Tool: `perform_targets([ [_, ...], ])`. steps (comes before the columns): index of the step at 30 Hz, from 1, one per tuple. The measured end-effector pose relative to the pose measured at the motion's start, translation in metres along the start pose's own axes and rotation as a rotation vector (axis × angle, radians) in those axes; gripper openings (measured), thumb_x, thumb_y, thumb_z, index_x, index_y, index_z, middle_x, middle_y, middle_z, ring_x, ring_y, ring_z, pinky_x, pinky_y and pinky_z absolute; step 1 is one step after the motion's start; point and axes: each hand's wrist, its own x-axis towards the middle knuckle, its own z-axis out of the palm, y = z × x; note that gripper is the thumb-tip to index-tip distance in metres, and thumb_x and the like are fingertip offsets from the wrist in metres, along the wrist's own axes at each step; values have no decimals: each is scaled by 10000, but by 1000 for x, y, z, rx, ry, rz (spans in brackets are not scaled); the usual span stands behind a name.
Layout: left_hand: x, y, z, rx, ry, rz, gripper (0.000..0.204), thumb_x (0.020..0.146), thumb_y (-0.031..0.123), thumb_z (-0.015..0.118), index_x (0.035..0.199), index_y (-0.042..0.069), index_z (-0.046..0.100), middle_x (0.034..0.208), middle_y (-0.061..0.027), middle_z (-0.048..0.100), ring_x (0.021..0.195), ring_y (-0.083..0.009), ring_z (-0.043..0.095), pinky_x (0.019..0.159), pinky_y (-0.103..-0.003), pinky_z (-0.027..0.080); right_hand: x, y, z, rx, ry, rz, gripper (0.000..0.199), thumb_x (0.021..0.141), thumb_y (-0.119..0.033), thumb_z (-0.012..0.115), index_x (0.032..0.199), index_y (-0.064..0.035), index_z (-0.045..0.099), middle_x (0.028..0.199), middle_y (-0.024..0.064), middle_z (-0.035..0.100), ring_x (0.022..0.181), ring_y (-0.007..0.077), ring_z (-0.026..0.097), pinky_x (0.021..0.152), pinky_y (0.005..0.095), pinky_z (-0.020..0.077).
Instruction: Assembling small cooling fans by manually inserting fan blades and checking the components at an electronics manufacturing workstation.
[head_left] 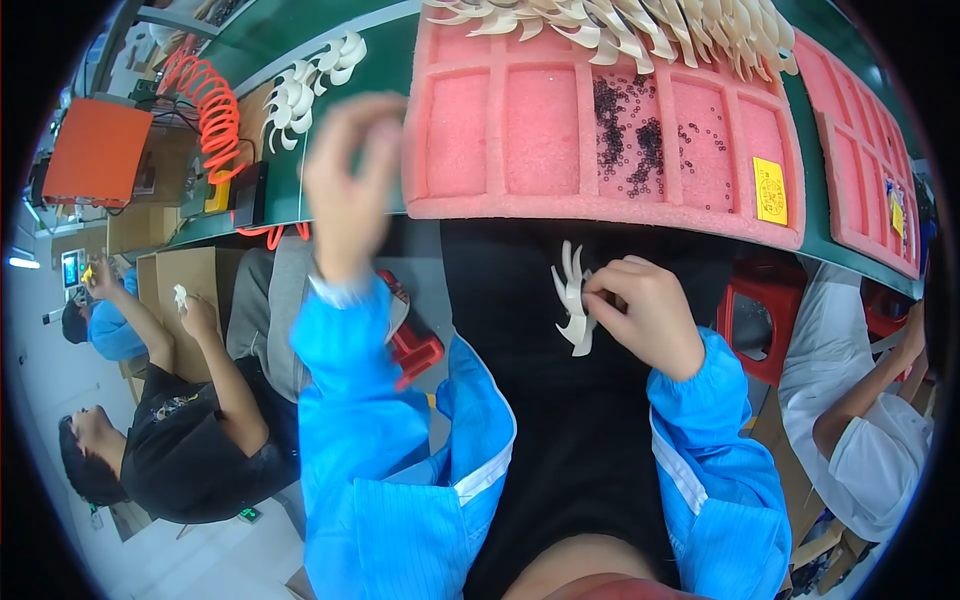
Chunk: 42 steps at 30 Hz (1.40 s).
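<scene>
My right hand [640, 312] is closed, its thumb and fingers pinching a white bladed fan wheel [574, 308] in front of my black top. The wheel's thin curved blades point up and down, apart from the tray. Raised at the left end of a pink foam tray [500, 205] is my left hand [352, 180], smeared by motion, so its grip is unclear. Many small black rings [648, 145] lie in the tray's compartments. Along its far side is a heap of cream-white fan wheels [640, 30].
More white fan wheels [300, 95] sit on the green table [385, 65], left of the tray. A coiled orange hose [215, 120] hangs farther left. A second pink tray [850, 150] is at right. Co-workers sit on both sides, one in black [200, 460].
</scene>
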Motion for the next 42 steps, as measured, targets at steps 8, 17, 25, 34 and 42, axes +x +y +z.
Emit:
perform_targets([
  [8,92,-241,-107,606,-112,-108,570,949,523,636,1223,26,675,1202,-243,674,1120,-430,619,950,-463,481,16,100,49,-445,163,137,268,897,-220,680,1125,-83,709,932,203,701,869,406,680,745,493,558],
  [17,31,-156,-43,553,-33,-95,624,960,501,642,1311,-15,628,1316,-271,604,1216,-411,585,1068,-444,411,-9,46,2,-145,-180,-96,404,911,-239,698,1261,-40,668,981,207,710,873,395,689,772,482,564],
  [25,-19,-78,-34,683,-73,-6,583,889,406,762,1309,23,635,1427,-298,507,1286,-460,527,1093,-477,406,18,-10,-80,-241,221,0,295,859,-178,742,1098,-8,712,907,163,707,859,338,673,780,439,554],
  [34,-28,-38,-37,677,-162,-243,498,864,273,803,1253,-4,663,1210,-185,676,1102,-321,654,899,-364,524,48,14,-87,-717,406,18,117,819,-114,727,874,-10,730,826,141,691,791,326,657,718,441,543],
  [42,-78,41,4,-433,238,-301,514,937,235,640,1354,-53,553,1282,-226,643,1238,-343,615,1044,-469,500,47,3,-82,-535,446,85,73,868,-74,687,899,-8,693,797,126,675,763,265,654,705,375,528],
])
